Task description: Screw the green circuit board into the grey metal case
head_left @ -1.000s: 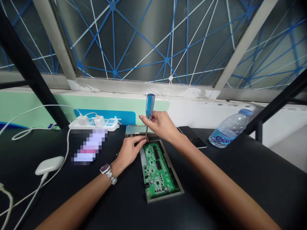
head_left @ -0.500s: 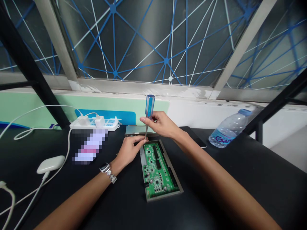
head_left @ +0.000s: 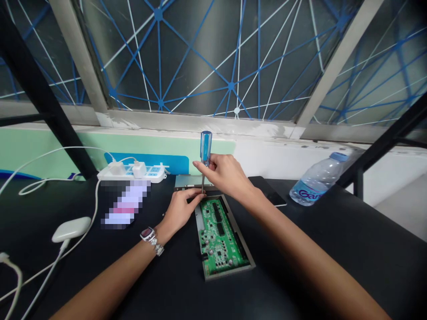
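A screwdriver (head_left: 206, 146) with a clear and blue handle stands nearly upright. My right hand (head_left: 228, 175) grips it low on the handle, thumb and fingers closed around it. The shaft points down to the far left corner of a green circuit board (head_left: 218, 240) set in a grey metal frame (head_left: 230, 274). There, the thumb and forefinger of my left hand (head_left: 182, 206) come together at the screwdriver's tip. Whatever they pinch is too small and covered to make out. A metal panel (head_left: 193, 180) lies just behind the frame.
At the back left sits a white power strip (head_left: 156, 177) with plugs and white cables. A white charging case (head_left: 71, 229) lies left. Beyond my right wrist is a dark phone (head_left: 280, 201), and farther right a water bottle (head_left: 316, 180) leans over. Black bars flank the desk.
The screwdriver's handle has swung slightly left and is closer to vertical, my right hand moving with it. My left hand and the circuit board stay in place.
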The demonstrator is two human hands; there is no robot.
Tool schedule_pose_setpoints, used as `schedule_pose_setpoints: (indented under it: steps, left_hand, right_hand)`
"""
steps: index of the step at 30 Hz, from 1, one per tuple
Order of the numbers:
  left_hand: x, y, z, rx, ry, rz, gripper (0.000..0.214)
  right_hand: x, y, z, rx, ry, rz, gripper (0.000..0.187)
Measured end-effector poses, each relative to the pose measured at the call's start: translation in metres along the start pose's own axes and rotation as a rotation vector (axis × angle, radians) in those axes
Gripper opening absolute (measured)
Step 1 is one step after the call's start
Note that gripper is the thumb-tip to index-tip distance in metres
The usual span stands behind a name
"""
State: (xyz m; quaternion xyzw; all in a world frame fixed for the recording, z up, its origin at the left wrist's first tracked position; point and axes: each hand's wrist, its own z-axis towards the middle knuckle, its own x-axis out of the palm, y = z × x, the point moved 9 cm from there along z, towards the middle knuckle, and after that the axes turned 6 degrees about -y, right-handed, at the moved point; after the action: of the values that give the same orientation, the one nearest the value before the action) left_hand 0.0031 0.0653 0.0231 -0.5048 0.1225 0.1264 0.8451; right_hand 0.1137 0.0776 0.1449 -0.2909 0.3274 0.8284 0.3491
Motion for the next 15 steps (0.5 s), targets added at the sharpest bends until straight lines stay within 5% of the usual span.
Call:
schedule_pose_setpoints:
  steps: [15]
  left_hand:
    - [-0.0009,0.0040,-0.0006,-0.021,-0.016,-0.022,0.021]
  right_hand:
    - [0.0049,-0.0087,0.0006,-0.031,0.105,0.099,0.037]
